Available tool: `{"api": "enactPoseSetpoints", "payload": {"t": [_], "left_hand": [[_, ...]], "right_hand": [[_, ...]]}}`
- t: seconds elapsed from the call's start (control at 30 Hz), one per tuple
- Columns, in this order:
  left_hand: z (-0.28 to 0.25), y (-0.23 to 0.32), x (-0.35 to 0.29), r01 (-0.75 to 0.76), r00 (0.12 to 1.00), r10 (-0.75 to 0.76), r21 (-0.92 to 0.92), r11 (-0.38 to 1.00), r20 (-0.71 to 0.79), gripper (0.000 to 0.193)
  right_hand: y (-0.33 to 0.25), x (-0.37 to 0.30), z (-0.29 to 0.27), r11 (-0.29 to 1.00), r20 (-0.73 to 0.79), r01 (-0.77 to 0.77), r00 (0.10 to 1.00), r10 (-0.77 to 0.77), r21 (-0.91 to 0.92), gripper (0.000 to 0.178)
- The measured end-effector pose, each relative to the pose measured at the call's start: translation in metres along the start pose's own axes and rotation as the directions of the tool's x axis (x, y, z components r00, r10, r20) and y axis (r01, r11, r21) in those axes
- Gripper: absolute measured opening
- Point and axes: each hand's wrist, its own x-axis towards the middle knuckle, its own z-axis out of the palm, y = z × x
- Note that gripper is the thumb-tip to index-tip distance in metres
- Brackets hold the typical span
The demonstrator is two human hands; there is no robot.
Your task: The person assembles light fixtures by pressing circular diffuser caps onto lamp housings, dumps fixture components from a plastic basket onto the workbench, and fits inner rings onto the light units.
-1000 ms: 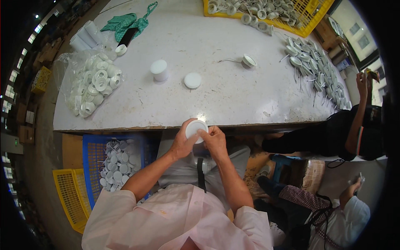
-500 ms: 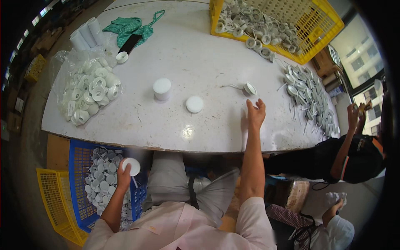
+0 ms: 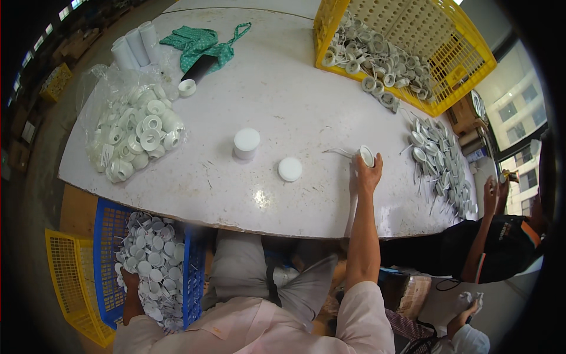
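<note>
At the right of the table, my right hand (image 3: 369, 173) is closed on a round white-rimmed piece (image 3: 366, 155), which is tilted on its edge with its thin wire trailing left. My left hand (image 3: 131, 284) is down in the blue basket (image 3: 105, 259), at the left side of a heap of white discs with wires (image 3: 154, 259). Its fingers are poorly visible and I make out no piece in them. Left of my right hand, a white disc (image 3: 290, 169) lies on the table (image 3: 236, 194). Beyond it is a short stack topped by another white disc (image 3: 247, 140).
A clear bag of white rings (image 3: 138, 133), white tubes (image 3: 135, 47), a green cloth (image 3: 200, 44), a dark phone (image 3: 199, 68) and a single ring (image 3: 187, 88) occupy the left. Rightward are a yellow crate (image 3: 407, 100) and many wired pieces (image 3: 439, 159). Co-workers (image 3: 495, 248) are at right.
My right hand has closed on the round wired piece it was reaching toward. My left hand has lowered into the blue basket; the disc it held no longer shows in it. The view has shifted.
</note>
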Motion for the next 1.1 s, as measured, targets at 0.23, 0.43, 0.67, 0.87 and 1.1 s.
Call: {"api": "enactPoseSetpoints", "payload": {"t": [0.23,0.43,0.67,0.87,1.1], "left_hand": [[0.071,0.201,-0.084,-0.027,0.736,0.348,-0.489,0.872,0.581,0.016],[0.016,0.5,-0.232,-0.162,0.226,0.863,-0.856,0.49,0.451,0.039],[0.055,0.559,-0.28,0.158,-0.08,0.852,-0.838,0.523,0.517,0.074],[0.047,0.524,-0.266,0.325,-0.152,0.711,-0.645,0.692,0.687,0.081],[0.035,0.48,-0.248,0.459,0.032,0.702,-0.634,0.622,0.712,0.075]], "right_hand": [[-0.013,-0.073,-0.042,0.969,-0.146,0.245,0.961,-0.237,0.041,0.084],[-0.027,-0.146,-0.083,0.952,0.127,0.251,0.953,-0.275,0.176,0.084],[-0.049,-0.224,-0.107,0.92,0.581,0.256,0.716,-0.386,0.297,0.079],[-0.061,-0.227,-0.104,0.892,0.689,0.303,0.568,-0.451,0.335,0.073],[-0.048,-0.159,0.0,0.985,0.509,0.079,0.848,-0.146,0.151,0.049]]}}
